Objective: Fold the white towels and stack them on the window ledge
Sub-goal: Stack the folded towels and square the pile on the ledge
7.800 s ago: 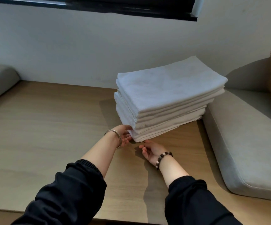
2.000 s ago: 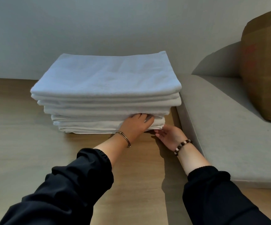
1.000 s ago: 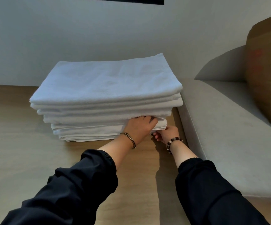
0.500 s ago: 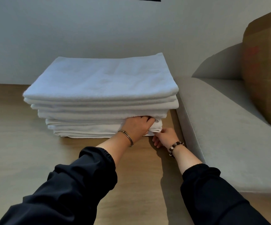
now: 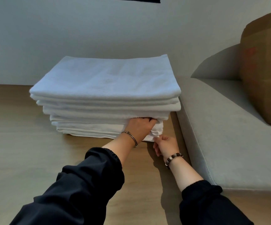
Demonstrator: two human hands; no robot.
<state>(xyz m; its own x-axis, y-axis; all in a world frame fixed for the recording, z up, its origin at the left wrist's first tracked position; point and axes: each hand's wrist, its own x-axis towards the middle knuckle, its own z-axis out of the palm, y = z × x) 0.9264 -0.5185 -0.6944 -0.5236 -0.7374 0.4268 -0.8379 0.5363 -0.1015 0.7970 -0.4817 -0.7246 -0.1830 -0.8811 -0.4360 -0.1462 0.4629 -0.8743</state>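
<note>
Now we're seeing the towel stack [image 5: 105, 88] sitting on the ledge [image 5: 18, 146], left hand [image 5: 138, 128] curling fingers between its layers, right hand [image 5: 166, 144] pinching a bunched lower corner, cardboard box [image 5: 266, 67] on cushion [image 5: 228, 137], contents hidden.

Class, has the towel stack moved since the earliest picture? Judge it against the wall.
Yes. The towel stack has turned: then it lay askew to the wall; now its long side runs parallel to it.

Towel corner [image 5: 156, 133] newly bunched (right fingers [image 5: 159, 139])
</note>
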